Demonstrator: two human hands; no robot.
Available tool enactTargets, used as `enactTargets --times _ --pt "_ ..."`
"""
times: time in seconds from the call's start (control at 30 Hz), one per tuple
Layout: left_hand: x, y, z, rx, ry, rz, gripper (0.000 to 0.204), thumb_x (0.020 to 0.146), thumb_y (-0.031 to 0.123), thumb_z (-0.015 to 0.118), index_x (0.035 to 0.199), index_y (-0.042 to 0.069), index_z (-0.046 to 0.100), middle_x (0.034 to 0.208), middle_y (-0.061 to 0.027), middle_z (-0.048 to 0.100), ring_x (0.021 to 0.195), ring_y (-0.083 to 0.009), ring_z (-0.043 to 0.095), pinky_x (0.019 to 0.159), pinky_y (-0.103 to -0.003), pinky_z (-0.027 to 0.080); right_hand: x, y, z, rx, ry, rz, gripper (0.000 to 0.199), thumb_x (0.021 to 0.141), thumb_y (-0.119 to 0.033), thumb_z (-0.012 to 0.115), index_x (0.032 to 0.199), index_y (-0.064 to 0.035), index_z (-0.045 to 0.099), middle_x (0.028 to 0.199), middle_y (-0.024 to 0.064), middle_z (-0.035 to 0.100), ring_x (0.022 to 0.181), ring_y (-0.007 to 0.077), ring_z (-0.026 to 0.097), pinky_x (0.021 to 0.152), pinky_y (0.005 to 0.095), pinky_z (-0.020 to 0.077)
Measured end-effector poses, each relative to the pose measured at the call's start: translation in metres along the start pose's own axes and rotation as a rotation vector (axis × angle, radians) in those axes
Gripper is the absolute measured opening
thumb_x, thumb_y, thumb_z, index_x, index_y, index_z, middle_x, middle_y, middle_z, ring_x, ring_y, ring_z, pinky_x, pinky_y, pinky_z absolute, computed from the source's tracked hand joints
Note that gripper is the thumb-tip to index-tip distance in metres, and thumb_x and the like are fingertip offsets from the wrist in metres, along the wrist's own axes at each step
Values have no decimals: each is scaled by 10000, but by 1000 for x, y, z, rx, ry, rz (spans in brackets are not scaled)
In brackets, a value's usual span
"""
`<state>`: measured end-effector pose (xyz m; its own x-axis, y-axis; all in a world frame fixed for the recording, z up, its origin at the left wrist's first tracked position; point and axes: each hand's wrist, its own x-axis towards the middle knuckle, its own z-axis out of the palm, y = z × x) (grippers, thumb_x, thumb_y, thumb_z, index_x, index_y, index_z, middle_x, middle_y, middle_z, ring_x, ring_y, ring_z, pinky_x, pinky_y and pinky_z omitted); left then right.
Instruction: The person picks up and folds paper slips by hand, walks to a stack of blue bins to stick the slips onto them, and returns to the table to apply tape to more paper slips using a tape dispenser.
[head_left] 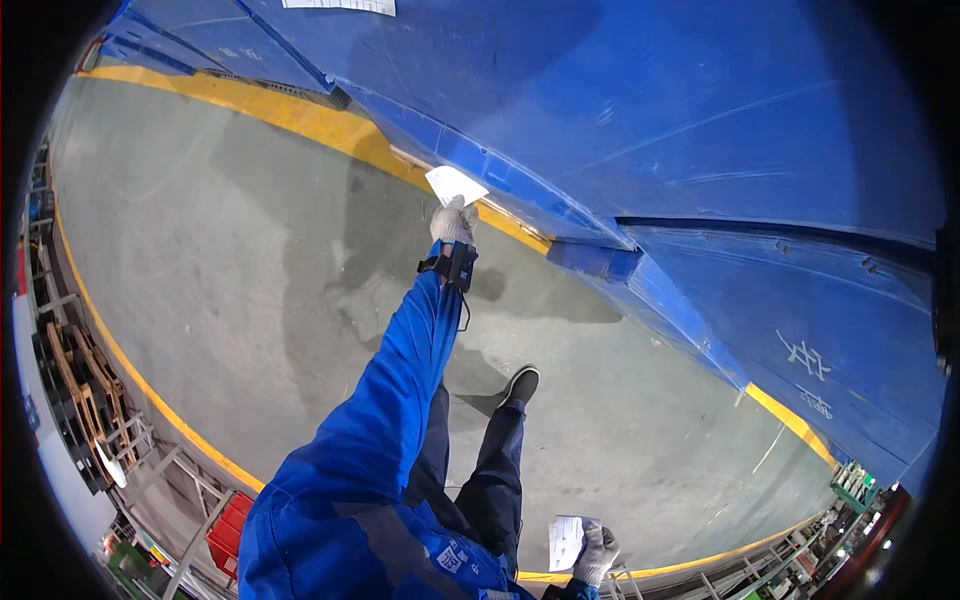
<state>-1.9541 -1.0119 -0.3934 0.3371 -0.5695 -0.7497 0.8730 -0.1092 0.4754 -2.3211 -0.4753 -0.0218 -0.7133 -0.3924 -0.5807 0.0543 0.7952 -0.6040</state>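
2 gloved hands. Left hand [455, 221]: closed on 1 white sheet [454, 185] beside blue metal panelling [650, 120]; contact unclear. Right hand [598, 555]: gripping white papers [565, 543], sheet count unclear, low at right. 1 further white page [340, 5] at upper rim. Grey floor [230, 250], yellow striping [270, 110]; red crate [230, 533] lower left.

Your left hand [455, 222] has open room to its left, above the grey floor [220, 250]; the big blue panel [700, 120] blocks the way ahead and to the right.
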Motion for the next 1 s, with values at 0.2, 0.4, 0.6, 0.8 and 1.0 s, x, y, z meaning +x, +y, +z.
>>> enactTargets --times 0.2,0.4,0.6,0.8,1.0 --pt "5 18 26 190 0 36 434 963 180 802 1322 -7 647 1052 -98 745 793 -208 711 697 -345 582 0 5 -3 -20 -9 7 208 918 -164 812 828 3 728 739 -29 657 629 64 548 566 259 436" --pt "13 38 14 791 13 585 765 865 348 924 1431 -44 590 1321 -170 713 1177 -326 699 1019 -423 571 -13 -22 13 -7 -47 79 262 934 -190 796 983 66 768 882 74 765 757 126 686 686 292 560" --pt "-52 84 47 1464 54 690 1167 738 502 992 1590 -61 426 1500 -230 608 1325 -335 624 1156 -437 488 -24 -68 27 -142 -57 152 323 972 -254 754 1090 42 810 928 57 804 806 111 715 736 280 578" --pt "-212 106 47 1090 -440 502 774 900 312 891 1512 -42 575 1452 -189 670 1314 -264 643 1149 -386 485 -34 -133 24 -250 -107 0 352 976 -294 814 1113 30 794 834 36 759 764 116 676 702 276 559" --pt "-410 102 32 1127 -1269 -52 459 1026 181 732 1429 -24 653 1301 -172 757 1190 -250 721 1025 -346 560 -45 -212 3 -56 -379 -346 375 1023 -309 756 1064 62 788 880 73 782 794 164 726 721 348 588"
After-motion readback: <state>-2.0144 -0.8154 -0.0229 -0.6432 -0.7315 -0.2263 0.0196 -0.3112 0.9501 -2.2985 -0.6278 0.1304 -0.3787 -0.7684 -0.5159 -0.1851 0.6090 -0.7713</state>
